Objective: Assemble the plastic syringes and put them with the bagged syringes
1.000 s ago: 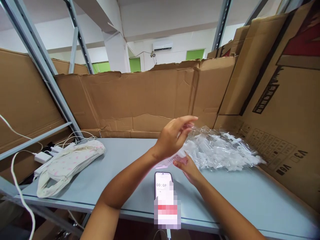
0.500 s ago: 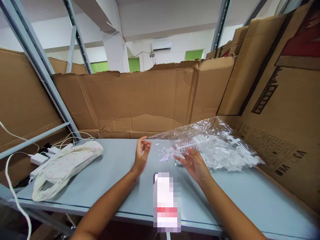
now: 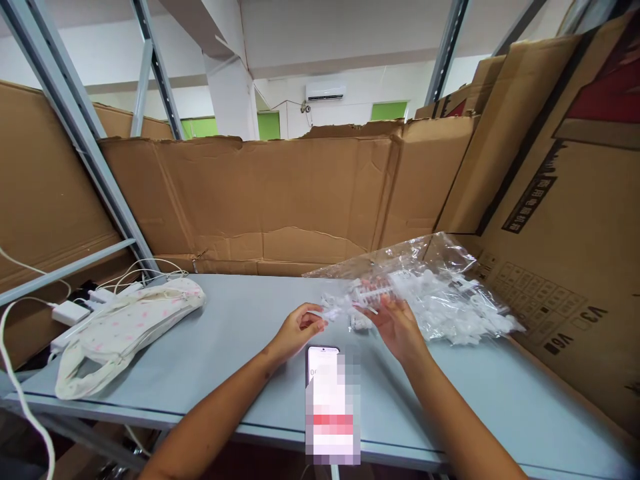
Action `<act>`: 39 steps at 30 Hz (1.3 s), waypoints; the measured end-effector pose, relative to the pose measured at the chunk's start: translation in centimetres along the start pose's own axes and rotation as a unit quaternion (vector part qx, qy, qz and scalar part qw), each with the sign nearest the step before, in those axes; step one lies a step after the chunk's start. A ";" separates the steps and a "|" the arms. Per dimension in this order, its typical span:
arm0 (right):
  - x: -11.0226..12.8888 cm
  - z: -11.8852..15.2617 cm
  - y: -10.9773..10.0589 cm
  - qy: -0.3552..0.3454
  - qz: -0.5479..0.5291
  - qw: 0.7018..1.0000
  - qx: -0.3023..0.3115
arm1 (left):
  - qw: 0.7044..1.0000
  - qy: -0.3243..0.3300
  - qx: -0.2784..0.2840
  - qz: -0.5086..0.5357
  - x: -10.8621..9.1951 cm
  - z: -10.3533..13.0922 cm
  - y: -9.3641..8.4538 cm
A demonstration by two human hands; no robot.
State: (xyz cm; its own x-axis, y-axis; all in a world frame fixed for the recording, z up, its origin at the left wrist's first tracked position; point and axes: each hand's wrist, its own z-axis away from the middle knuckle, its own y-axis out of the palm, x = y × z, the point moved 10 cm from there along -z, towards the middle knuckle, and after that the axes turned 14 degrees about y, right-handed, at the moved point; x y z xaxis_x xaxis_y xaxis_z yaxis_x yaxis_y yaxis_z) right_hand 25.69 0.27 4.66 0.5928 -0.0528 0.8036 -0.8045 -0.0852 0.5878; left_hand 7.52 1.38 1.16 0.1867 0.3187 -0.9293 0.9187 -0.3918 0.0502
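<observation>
A white ribbed piece in clear plastic (image 3: pixel 373 291) lies across the fingers of my right hand (image 3: pixel 397 327), gripped between thumb and fingers. What exactly the piece is, I cannot make out. At its left end, my left hand (image 3: pixel 300 331) is closed, with thumb and fingertips at the crumpled plastic wrapping (image 3: pixel 334 305). Just behind and to the right lies a large clear plastic bag (image 3: pixel 450 310), full of small white parts. A small white lump (image 3: pixel 361 323) shows on the table below the held piece.
A phone (image 3: pixel 325 380) stands at the front edge of the grey table (image 3: pixel 240 300). On the left lie a white fabric pouch with pink spots (image 3: pixel 135 333) and a power strip with white chargers (image 3: pixel 70 313). Cardboard walls (image 3: pixel 280 193) enclose the back and right.
My left hand has come down and to the right, from the big bag's open edge to the left end of the wrapped piece. My right hand keeps its hold.
</observation>
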 end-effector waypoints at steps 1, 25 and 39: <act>0.0 0.0 0.0 0.003 0.010 1.000 0.002 | 1.000 0.004 -0.002 0.018 -0.2 0.1 -0.1; -3.0 0.2 1.5 0.083 0.085 0.992 0.040 | 0.983 -0.029 -0.024 0.177 -0.6 0.6 1.8; -3.4 0.3 1.8 0.116 0.046 0.992 0.034 | 0.993 0.017 0.096 0.065 -2.0 0.9 3.5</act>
State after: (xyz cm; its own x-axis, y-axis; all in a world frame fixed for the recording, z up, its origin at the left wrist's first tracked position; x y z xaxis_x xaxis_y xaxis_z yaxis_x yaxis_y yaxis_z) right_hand 22.25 0.02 2.89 0.4857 0.1652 0.8584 -0.8459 -0.1588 0.5092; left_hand 9.99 -1.43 2.85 0.3144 0.2824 -0.9063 0.8027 -0.5887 0.0950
